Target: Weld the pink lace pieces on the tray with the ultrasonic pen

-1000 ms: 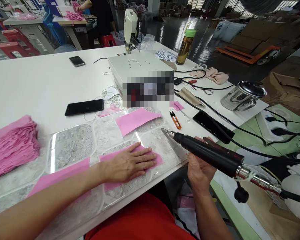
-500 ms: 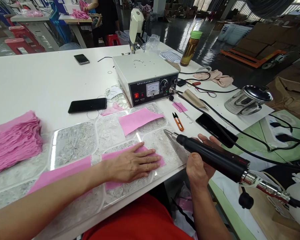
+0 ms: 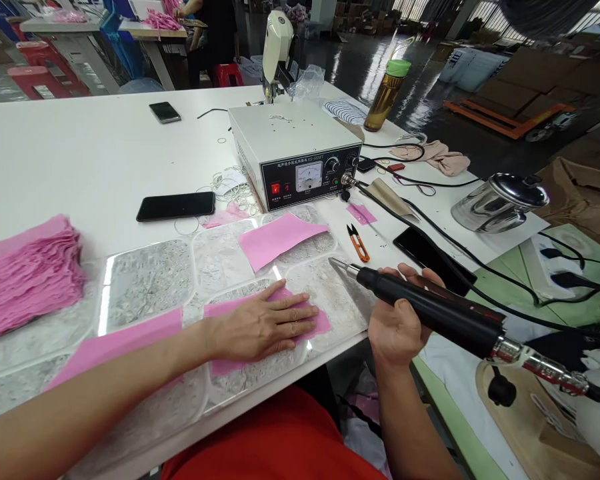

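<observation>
L hand: my L hand (image 3: 260, 327) lies palm down, fingers slightly apart; presses, grips nothing.
Pink cloth: flat, thin pink fabric piece (image 3: 323, 323) under that palm, on the mat nr the table's front edge; its edges show past the fingers & below the wrist.
R hand: my R hand (image 3: 397, 327), palm up just off the table edge, has thumb & fingers round a black cylindrical hand tool w/ pointed metal tip (image 3: 430, 310).
Tool tip: aims L & fwd, over the mat's R end; can't tell if it touches.
Mat: clear shiny plastic mat w/ grey-marbled rounded panels (image 3: 150, 273), on the long white table (image 3: 80, 153).
Other pink: curved pink fabric piece (image 3: 283, 239) fwd of L hand; another pink piece (image 3: 120, 337) partly under my L forearm; thick pink fabric stack (image 3: 25, 280) far L.
Box: off-white metal box w/ black dial panel (image 3: 290, 127), fwd of mat.
Snips: small orange-handled snips (image 3: 359, 243), nr tool tip.
Phones: black phone (image 3: 176, 207) L of box; 2nd black phone (image 3: 420, 250) fwd of R hand, cable across it.
Far R: lidded shiny steel cup (image 3: 485, 207); amber bottle w/ green lid (image 3: 383, 103) beyond.
Bkgd: person in black (image 3: 213, 33) at another table.
</observation>
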The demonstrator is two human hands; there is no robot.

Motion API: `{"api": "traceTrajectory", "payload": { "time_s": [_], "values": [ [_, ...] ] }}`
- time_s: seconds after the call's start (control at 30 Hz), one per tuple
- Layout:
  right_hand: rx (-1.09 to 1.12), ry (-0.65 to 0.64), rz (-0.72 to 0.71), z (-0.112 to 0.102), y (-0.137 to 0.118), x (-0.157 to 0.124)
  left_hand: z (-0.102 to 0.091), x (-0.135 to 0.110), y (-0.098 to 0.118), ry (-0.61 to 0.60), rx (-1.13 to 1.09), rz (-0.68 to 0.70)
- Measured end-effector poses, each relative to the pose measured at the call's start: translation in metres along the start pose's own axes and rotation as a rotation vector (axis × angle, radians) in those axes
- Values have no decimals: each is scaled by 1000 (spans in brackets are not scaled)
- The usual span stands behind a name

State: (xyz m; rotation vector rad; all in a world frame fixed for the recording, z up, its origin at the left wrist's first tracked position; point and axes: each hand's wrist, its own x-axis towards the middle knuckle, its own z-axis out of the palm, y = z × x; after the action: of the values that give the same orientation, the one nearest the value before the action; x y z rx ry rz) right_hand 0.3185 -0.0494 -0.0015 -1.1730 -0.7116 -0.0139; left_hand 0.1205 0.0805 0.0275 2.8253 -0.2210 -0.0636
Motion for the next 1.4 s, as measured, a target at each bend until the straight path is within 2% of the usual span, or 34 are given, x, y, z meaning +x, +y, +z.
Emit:
{"api": "traceTrajectory", "payload": {
  "time_s": [0.23,0.4,0.63,0.93,1.1,1.4],
  "values": [
    [-70,44,-85,11,1,6,1,0,0,6,-1,4],
    [107,107,-8,2,-12,14,0,0,1,-2,16,-2],
    [208,-111,56,-21,-44,6,4,0,0,-15,19,-3],
    [245,-120,105,-24,-52,9,4,0,1,-13,4,-5],
    [365,-169,115,-24,-52,12,5,0,2,21,-19,-6],
    [375,-188,138,-19,-55,15,9,-1,0,44,-49,2]
  ]
}}
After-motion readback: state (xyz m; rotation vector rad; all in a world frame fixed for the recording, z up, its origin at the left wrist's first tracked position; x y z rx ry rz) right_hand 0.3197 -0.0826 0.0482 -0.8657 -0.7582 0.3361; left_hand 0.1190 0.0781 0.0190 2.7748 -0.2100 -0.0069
